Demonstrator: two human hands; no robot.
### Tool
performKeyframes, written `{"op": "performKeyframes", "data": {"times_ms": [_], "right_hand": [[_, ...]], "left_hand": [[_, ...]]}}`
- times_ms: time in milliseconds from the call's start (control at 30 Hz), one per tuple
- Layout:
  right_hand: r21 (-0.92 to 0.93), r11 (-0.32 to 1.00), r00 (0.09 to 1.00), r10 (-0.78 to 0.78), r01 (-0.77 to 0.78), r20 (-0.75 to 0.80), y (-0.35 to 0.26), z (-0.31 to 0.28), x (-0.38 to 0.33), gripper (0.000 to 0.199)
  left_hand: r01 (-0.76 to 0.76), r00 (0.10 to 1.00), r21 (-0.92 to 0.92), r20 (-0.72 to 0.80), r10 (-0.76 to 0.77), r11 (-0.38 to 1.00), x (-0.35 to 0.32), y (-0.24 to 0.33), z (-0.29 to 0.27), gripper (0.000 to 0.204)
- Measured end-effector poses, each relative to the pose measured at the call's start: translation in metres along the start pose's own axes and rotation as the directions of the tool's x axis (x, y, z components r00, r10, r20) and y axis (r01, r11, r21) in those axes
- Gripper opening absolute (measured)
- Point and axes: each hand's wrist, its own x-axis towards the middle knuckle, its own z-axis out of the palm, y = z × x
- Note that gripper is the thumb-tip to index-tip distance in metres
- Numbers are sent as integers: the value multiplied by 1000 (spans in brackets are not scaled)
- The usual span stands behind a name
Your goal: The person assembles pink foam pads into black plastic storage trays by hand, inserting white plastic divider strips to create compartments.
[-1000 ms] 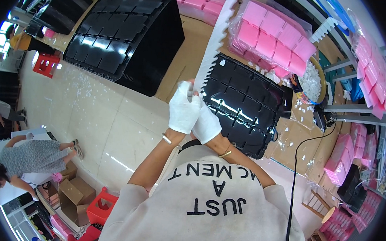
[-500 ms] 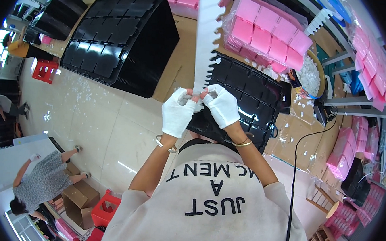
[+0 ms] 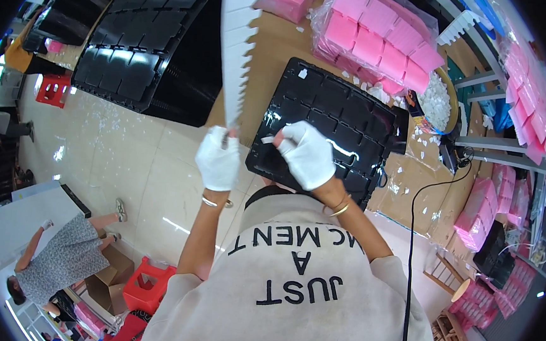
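Both my hands wear white gloves with bare fingertips. My left hand [image 3: 218,160] is closed on the lower end of a long white strip [image 3: 236,47] with a toothed right edge; the strip reaches up past the top of the picture. Apart from it, my right hand [image 3: 307,157] pinches a small white piece [image 3: 267,140] between thumb and finger, over the near left part of a black plastic tray [image 3: 328,101]. The tray has a grid of shallow rectangular compartments. One small white tab [image 3: 302,74] lies at its far left corner.
A tall stack of black trays [image 3: 149,41] stands at the left on the cardboard-covered table [image 3: 265,49]. Wrapped pink foam blocks [image 3: 371,38] and a yellow-rimmed basin [image 3: 455,98] of white scraps are at the far right. A black cable [image 3: 412,243] runs down the right side.
My hands have come apart: the left moved left with the strip, while the right now holds a small white piece over the tray. More of the tray shows.
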Motion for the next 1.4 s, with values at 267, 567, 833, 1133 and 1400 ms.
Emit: {"op": "performKeyframes", "data": {"times_ms": [267, 567, 833, 1133, 1400], "right_hand": [[-622, 765, 969, 243, -166, 40, 149, -143, 22, 14], [-821, 570, 977, 185, -23, 102, 214, -202, 18, 9], [-843, 533, 984, 100, 70, 145, 241, -189, 46, 13], [-648, 761, 996, 83, -38, 40, 375, -248, 5, 16], [-709, 679, 962, 19, 189, 274, 267, -202, 38, 11]], "left_hand": [[129, 992, -24, 17, -128, 991, -23, -48, -12, 10], [266, 961, -100, 108, -256, 959, -41, -33, 1, 11], [339, 928, 37, 154, -341, 940, -41, -26, -1, 18], [311, 931, -175, 254, -263, 934, -26, -3, 44, 19], [302, 946, -12, 129, -299, 953, -41, -7, 7, 23]]}}
